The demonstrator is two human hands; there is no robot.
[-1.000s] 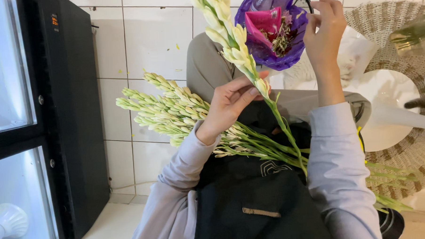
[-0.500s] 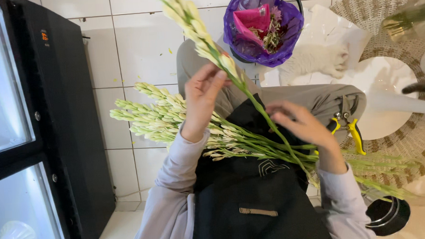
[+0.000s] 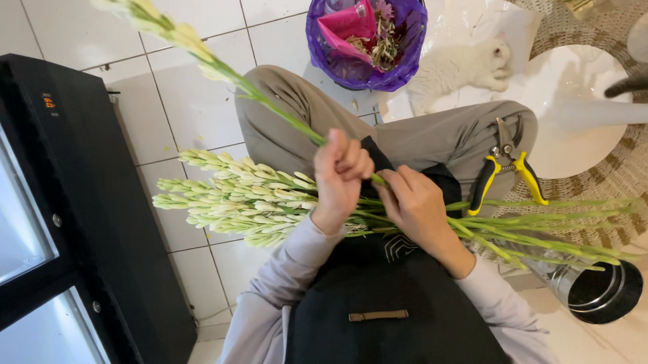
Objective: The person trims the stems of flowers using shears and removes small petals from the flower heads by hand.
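1. One flower stem (image 3: 263, 98) with pale yellow-white buds at its tip runs from the upper left of the view down to the left hand (image 3: 340, 176), which is curled shut around its green stalk, fingers wrapped over it and thumb side facing up.
2. Just beside it, the right hand (image 3: 414, 204) rests on the lower part of the same stalk, its fingers bent and pressed together on the stem where it meets the lap; whether they pinch it fully cannot be told.
3. Under both hands lies a bundle of similar stems (image 3: 228, 203) across the person's lap, the budded heads pointing left and the bare green stalks reaching right.
4. Yellow-handled pruning shears (image 3: 507, 170) lie on the right thigh, near the right hand but apart from it.
5. Beyond the knees stands a purple-lined bin (image 3: 327, 56) holding pink paper and plant scraps.
6. Beside the right elbow, a metal bucket (image 3: 601, 291) stands on the tiled floor (image 3: 190, 36), with the stalk ends lying over its rim.
7. Left of the person stands a black glass-door fridge (image 3: 89, 233).
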